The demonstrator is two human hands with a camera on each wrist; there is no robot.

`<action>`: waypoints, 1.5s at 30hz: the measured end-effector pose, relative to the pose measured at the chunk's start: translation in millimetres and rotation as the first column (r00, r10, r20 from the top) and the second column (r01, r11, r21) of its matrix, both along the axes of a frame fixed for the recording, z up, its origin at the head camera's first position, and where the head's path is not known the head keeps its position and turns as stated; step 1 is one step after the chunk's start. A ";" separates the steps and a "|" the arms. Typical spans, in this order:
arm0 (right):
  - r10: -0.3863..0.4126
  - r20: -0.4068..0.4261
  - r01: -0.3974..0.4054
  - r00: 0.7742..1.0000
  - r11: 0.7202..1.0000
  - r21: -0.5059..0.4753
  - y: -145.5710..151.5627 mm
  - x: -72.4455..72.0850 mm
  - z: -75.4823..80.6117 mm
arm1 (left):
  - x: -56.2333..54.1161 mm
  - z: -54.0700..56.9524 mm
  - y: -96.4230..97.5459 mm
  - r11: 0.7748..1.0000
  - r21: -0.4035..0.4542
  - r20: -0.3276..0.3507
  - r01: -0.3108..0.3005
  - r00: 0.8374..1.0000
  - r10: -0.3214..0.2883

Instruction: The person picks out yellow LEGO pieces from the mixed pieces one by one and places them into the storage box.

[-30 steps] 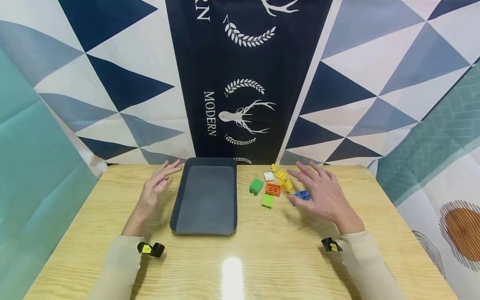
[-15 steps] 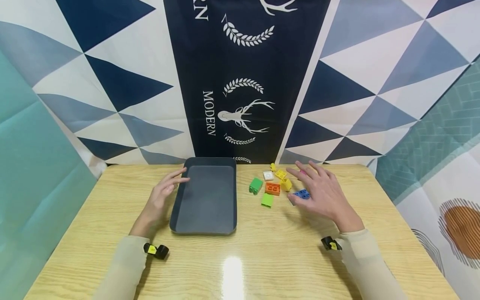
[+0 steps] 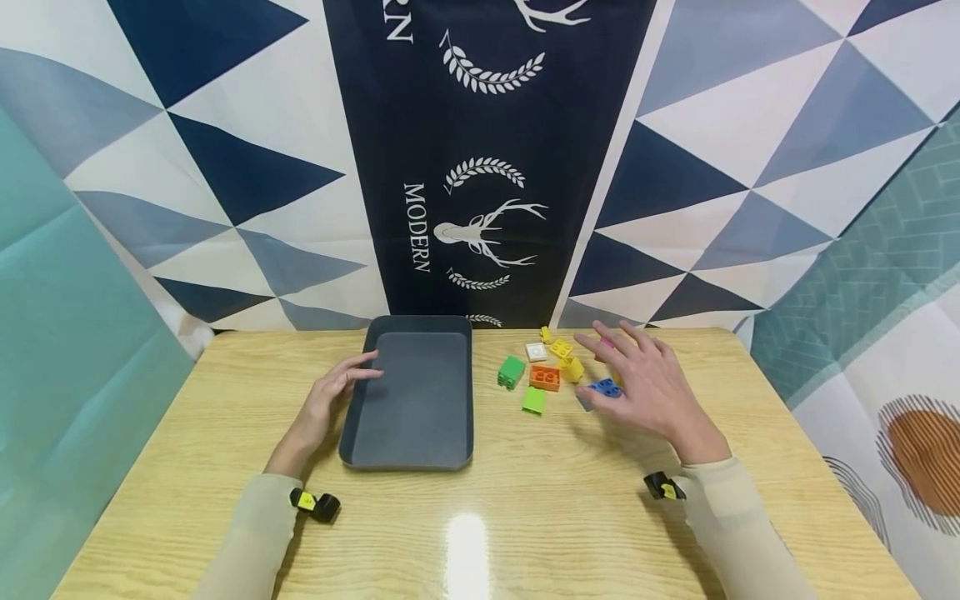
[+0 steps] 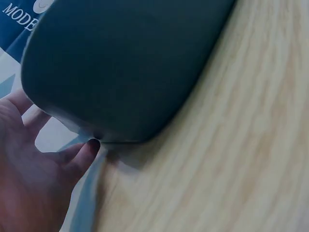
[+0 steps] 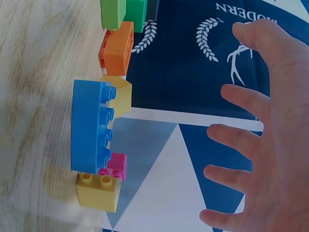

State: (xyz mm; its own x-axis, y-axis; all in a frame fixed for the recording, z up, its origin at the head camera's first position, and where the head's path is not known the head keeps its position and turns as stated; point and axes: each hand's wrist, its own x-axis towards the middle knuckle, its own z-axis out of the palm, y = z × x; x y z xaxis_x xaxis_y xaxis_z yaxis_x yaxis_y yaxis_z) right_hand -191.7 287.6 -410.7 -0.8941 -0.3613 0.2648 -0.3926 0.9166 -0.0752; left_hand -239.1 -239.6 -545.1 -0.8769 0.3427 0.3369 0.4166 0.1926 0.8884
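Note:
The dark grey tray (image 3: 408, 454) lies flat on the table, left of centre. My left hand (image 3: 322, 404) is at its left side, fingers reaching over the rim. In the left wrist view, the thumb (image 4: 87, 153) presses the tray's edge while the other fingers pass behind it, pinching the rim. My right hand (image 3: 651, 387) hovers with spread fingers above the toy bricks at the right, holding nothing. Nearest to it is a long blue brick (image 5: 87, 125), with a pink brick (image 5: 116, 166) and a yellow brick (image 5: 98, 192) partly behind it.
Between the tray and my right hand lie a dark green brick (image 3: 512, 372), a light green brick (image 3: 534, 401), an orange brick (image 3: 544, 378), a white piece (image 3: 536, 352) and several yellow pieces. A patterned cloth (image 3: 480, 125) hangs along the table's back edge.
My left hand has moved right and lowered from beside the tray onto its left rim. My right hand has stayed nearly in place above the bricks.

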 end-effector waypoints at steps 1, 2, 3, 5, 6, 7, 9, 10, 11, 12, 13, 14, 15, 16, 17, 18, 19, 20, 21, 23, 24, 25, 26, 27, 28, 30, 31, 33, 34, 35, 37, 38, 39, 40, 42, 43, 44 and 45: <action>0.000 0.000 0.000 1.000 1.000 0.000 0.0 0.0 -0.2 | -4.1 -7.3 -3.5 1.000 -0.013 0.011 0.000 1.000 0.000; 0.001 0.000 -0.001 1.000 1.000 0.000 -0.1 0.0 -0.2 | -5.1 -9.6 -4.6 1.000 -0.023 0.035 -0.006 0.999 0.006; 0.001 0.001 -0.001 1.000 1.000 0.001 -0.4 0.0 0.0 | -0.1 -2.0 -1.2 1.000 -0.026 0.046 -0.013 0.999 0.014; 0.001 0.005 -0.001 1.000 1.000 0.001 -0.2 0.0 -0.4 | 9.1 12.0 6.0 0.999 -0.027 0.044 -0.031 0.999 0.032; 0.001 0.007 -0.001 1.000 1.000 0.002 -0.3 0.1 -0.3 | 14.3 19.5 9.9 0.999 -0.021 0.038 -0.038 0.999 0.038; 0.000 0.010 0.000 1.000 1.000 0.002 -0.2 0.2 -0.3 | 19.5 26.9 13.7 0.999 -0.014 0.030 -0.045 0.999 0.045; 0.000 0.013 0.000 1.000 1.000 0.004 -0.6 0.4 0.2 | 27.1 36.7 19.0 0.999 0.026 0.005 -0.044 0.999 0.044; -0.001 0.013 0.000 1.000 1.000 0.004 -0.4 0.5 0.2 | 23.9 30.5 16.4 0.998 0.056 -0.008 -0.027 1.000 0.028; 0.000 0.013 0.000 1.000 1.000 0.006 -0.4 0.6 0.4 | 19.3 22.8 13.1 0.995 0.095 -0.025 0.006 1.000 -0.003; 0.000 0.012 0.000 1.000 1.000 0.008 -0.5 0.7 0.7 | 18.1 20.0 11.8 0.993 0.119 -0.027 0.022 0.999 -0.019; -0.001 0.012 0.001 1.000 1.000 0.007 -0.2 1.0 0.8 | 17.0 17.9 11.0 0.990 0.137 -0.029 0.034 0.999 -0.030; -0.002 0.012 0.002 1.000 1.000 0.008 0.1 1.1 0.8 | 16.2 16.7 10.8 0.987 0.154 -0.030 0.044 0.999 -0.040; -0.004 0.011 0.004 1.000 1.000 0.008 0.6 1.4 0.7 | 16.3 17.6 11.1 0.984 0.168 -0.020 0.053 0.999 -0.051; -0.004 0.009 0.004 1.000 1.000 0.007 1.1 1.5 0.5 | 15.9 17.4 11.1 0.985 0.166 -0.010 0.049 0.999 -0.048; -0.003 0.008 0.003 1.000 1.000 0.005 1.5 1.4 0.4 | 17.4 20.3 12.2 0.986 0.161 0.006 0.039 0.999 -0.040; -0.003 0.006 0.003 1.000 1.000 0.002 1.8 1.4 0.3 | 19.9 24.2 13.7 0.989 0.149 0.020 0.018 1.000 -0.021; -0.002 0.004 0.002 1.000 1.000 -0.001 2.1 1.3 0.3 | 19.5 23.8 13.4 0.989 0.146 0.015 0.012 1.000 -0.015; 0.001 0.002 -0.001 1.000 1.000 -0.003 2.0 0.9 0.5 | 19.5 24.1 13.1 0.989 0.147 0.012 0.010 1.000 -0.012; 0.003 0.001 -0.003 1.000 1.000 -0.006 1.9 0.6 0.8 | 19.8 24.4 12.6 0.989 0.148 0.012 0.006 1.000 -0.008; 0.006 0.000 -0.006 1.000 1.000 -0.010 1.7 -0.1 1.1 | 19.9 23.8 11.5 0.987 0.158 -0.001 -0.005 1.000 0.005; 0.006 0.001 -0.006 1.000 1.000 -0.011 1.7 -0.4 1.2 | 20.7 24.5 11.5 0.988 0.154 -0.003 -0.016 1.000 0.017; 0.006 0.003 -0.006 1.000 1.000 -0.011 1.7 -0.6 1.4 | 22.0 25.7 11.6 0.989 0.147 -0.007 -0.027 1.000 0.028; 0.005 0.004 -0.005 1.000 1.000 -0.011 1.8 -0.8 1.5 | 23.4 27.3 11.8 0.989 0.140 -0.012 -0.036 0.999 0.038; 0.004 0.007 -0.004 1.000 1.000 -0.010 1.8 -0.9 1.7 | 24.3 28.0 12.0 0.990 0.132 -0.020 -0.048 0.999 0.051; 0.004 0.009 -0.003 1.000 1.000 -0.011 1.8 -0.9 1.9 | 25.1 28.7 12.3 0.990 0.125 -0.026 -0.057 0.998 0.061; 0.004 0.014 -0.004 1.000 1.000 -0.014 1.5 -0.9 2.6 | 27.4 31.4 13.8 0.992 0.106 -0.039 -0.068 0.997 0.072; 0.004 0.016 -0.004 1.000 1.000 -0.015 1.2 -0.8 3.1 | 27.9 31.7 14.3 0.992 0.106 -0.049 -0.066 0.996 0.071; 0.003 0.021 -0.003 1.000 1.000 -0.019 0.7 -0.3 4.2 | 28.7 32.4 15.5 0.991 0.118 -0.044 -0.056 0.997 0.061; 0.003 0.023 -0.002 1.000 1.000 -0.019 0.5 -0.1 4.7 | 28.7 32.1 15.8 0.991 0.125 -0.041 -0.050 0.998 0.055; 0.002 0.025 -0.001 1.000 1.000 -0.019 0.3 0.1 5.2 | 28.6 31.7 16.0 0.990 0.131 -0.041 -0.044 0.998 0.050; -0.003 0.029 0.004 1.000 1.000 -0.020 0.1 0.4 5.8 | 28.1 30.8 15.9 0.988 0.148 -0.039 -0.032 0.999 0.038; -0.006 0.031 0.007 0.999 1.000 -0.020 0.1 0.4 6.0 | 27.7 30.3 15.7 0.987 0.158 -0.037 -0.027 0.999 0.033; -0.009 0.034 0.010 0.999 1.000 -0.020 0.1 0.4 6.1 | 27.4 30.0 15.7 0.986 0.165 -0.039 -0.023 0.999 0.030; -0.013 0.036 0.014 0.999 1.000 -0.020 0.2 0.5 6.2 | 27.1 29.8 15.6 0.985 0.170 -0.041 -0.020 0.999 0.027; -0.020 0.039 0.021 0.999 1.000 -0.021 0.2 0.6 6.5 | 26.5 29.4 15.5 0.984 0.179 -0.039 -0.015 0.999 0.022; -0.023 0.040 0.023 0.999 0.999 -0.021 0.3 0.6 6.7 | 26.2 29.4 15.6 0.983 0.182 -0.038 -0.012 0.999 0.019; -0.025 0.041 0.026 0.999 0.999 -0.021 0.3 0.7 6.9 | 26.0 29.2 15.7 0.983 0.183 -0.036 -0.010 0.999 0.017; -0.025 0.043 0.026 0.999 0.999 -0.021 0.5 0.8 7.1 | 25.7 29.0 15.8 0.983 0.182 -0.034 -0.009 0.999 0.015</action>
State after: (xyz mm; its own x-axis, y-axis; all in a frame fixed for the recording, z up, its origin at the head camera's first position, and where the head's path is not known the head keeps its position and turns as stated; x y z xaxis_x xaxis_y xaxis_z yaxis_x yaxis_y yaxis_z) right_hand -190.8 288.1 -403.6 -0.9136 -0.3325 0.2341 -0.3649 0.9244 -0.1111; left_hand -213.3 -223.8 -516.1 -0.8670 0.2623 0.4236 0.4471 0.0342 0.8938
